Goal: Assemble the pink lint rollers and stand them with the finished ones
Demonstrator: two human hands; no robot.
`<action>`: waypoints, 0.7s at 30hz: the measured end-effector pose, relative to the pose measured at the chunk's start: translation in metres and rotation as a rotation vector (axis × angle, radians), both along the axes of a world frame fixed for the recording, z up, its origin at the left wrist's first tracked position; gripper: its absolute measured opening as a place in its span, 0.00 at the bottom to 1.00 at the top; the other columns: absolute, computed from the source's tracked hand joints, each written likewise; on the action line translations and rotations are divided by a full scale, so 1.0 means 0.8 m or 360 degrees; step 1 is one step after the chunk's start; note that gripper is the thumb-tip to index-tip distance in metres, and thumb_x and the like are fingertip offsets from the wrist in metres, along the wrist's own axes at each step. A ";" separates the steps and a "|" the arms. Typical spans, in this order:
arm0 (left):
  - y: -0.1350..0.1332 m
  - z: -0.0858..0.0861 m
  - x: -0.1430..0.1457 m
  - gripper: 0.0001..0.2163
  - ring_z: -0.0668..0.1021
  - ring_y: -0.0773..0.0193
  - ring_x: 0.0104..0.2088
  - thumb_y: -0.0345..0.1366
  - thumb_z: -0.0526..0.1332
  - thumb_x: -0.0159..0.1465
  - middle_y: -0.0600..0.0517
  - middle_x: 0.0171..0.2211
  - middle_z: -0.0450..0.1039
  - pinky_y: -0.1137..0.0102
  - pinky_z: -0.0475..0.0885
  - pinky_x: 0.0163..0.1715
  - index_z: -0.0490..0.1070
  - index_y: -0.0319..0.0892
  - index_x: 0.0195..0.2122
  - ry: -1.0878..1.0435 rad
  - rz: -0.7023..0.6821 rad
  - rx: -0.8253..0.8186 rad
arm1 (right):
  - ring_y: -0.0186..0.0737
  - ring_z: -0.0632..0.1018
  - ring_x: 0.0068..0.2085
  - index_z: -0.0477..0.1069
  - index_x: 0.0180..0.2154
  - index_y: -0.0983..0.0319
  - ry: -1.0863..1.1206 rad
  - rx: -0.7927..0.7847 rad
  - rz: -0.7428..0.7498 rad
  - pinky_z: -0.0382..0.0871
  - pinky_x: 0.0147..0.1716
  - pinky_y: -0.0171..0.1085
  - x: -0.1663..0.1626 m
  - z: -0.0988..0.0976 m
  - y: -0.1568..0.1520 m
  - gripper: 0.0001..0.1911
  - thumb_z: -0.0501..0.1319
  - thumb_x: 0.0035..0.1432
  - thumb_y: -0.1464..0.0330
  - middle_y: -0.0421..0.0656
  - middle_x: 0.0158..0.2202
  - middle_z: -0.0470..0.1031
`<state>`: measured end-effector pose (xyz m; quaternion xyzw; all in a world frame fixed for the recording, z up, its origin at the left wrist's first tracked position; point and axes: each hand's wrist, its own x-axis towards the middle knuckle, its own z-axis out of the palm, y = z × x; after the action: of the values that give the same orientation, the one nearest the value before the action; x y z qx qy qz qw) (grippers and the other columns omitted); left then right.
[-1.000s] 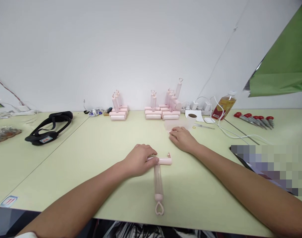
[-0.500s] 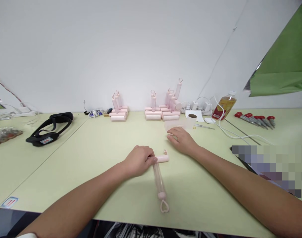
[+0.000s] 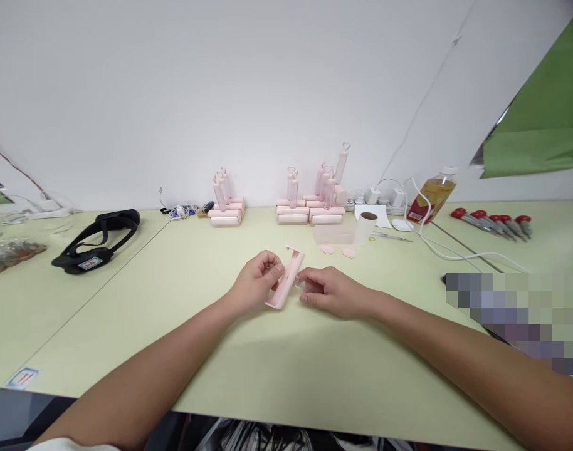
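Observation:
Both my hands meet over the middle of the pale green table point(image 3: 315, 369). My left hand point(image 3: 256, 283) is closed on the pink roller frame point(image 3: 286, 277), lifted and tilted off the table. My right hand point(image 3: 331, 292) is closed on the clear handle end of the same piece, mostly hidden under its fingers. Two small pink round caps point(image 3: 338, 250) lie just beyond, beside a clear plastic cover point(image 3: 333, 235).
Stacks of pink rollers point(image 3: 310, 210) stand at the back wall. A paper roll core point(image 3: 366, 227), scissors point(image 3: 392, 237), an oil bottle point(image 3: 432, 194), red-handled screwdrivers point(image 3: 493, 224) and white cables point(image 3: 446, 250) sit to the right. A black headset point(image 3: 96, 241) lies left.
The pink roller frame was lying on the table under my left hand; it is now lifted and turned, and my right hand has come back from the caps to grip its handle.

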<state>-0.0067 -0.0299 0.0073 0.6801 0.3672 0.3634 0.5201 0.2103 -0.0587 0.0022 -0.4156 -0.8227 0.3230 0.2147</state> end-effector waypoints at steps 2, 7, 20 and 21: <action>0.000 0.003 -0.002 0.15 0.70 0.71 0.24 0.47 0.63 0.59 0.57 0.27 0.65 0.75 0.65 0.24 0.65 0.41 0.36 -0.0101 -0.0161 -0.0226 | 0.31 0.62 0.25 0.67 0.39 0.62 -0.0018 0.0098 0.0055 0.54 0.25 0.31 0.001 -0.001 0.000 0.10 0.59 0.60 0.62 0.34 0.24 0.60; -0.004 0.003 -0.006 0.17 0.78 0.64 0.26 0.49 0.62 0.61 0.52 0.27 0.72 0.73 0.69 0.24 0.66 0.40 0.41 -0.0142 -0.0704 -0.0649 | 0.30 0.61 0.23 0.67 0.33 0.63 -0.0063 0.0186 0.0209 0.54 0.24 0.31 0.004 -0.006 0.003 0.12 0.59 0.60 0.60 0.34 0.22 0.61; 0.000 -0.013 -0.007 0.18 0.78 0.65 0.26 0.48 0.67 0.57 0.49 0.28 0.74 0.69 0.70 0.30 0.66 0.39 0.37 -0.0311 -0.1072 -0.0850 | 0.32 0.64 0.24 0.70 0.33 0.62 -0.0089 0.0094 0.0269 0.55 0.24 0.31 0.002 -0.006 0.003 0.13 0.59 0.59 0.58 0.36 0.23 0.65; -0.001 -0.012 -0.006 0.19 0.77 0.66 0.25 0.49 0.67 0.56 0.50 0.27 0.73 0.69 0.70 0.29 0.66 0.39 0.35 -0.0304 -0.1052 -0.0822 | 0.31 0.64 0.24 0.71 0.35 0.62 -0.0081 0.0103 0.0285 0.54 0.24 0.31 0.002 -0.005 0.004 0.12 0.59 0.59 0.59 0.36 0.23 0.65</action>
<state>-0.0113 -0.0306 -0.0026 0.5720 0.1586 0.1346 0.7934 0.2117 -0.0557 -0.0014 -0.3413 -0.8718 0.3035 0.1771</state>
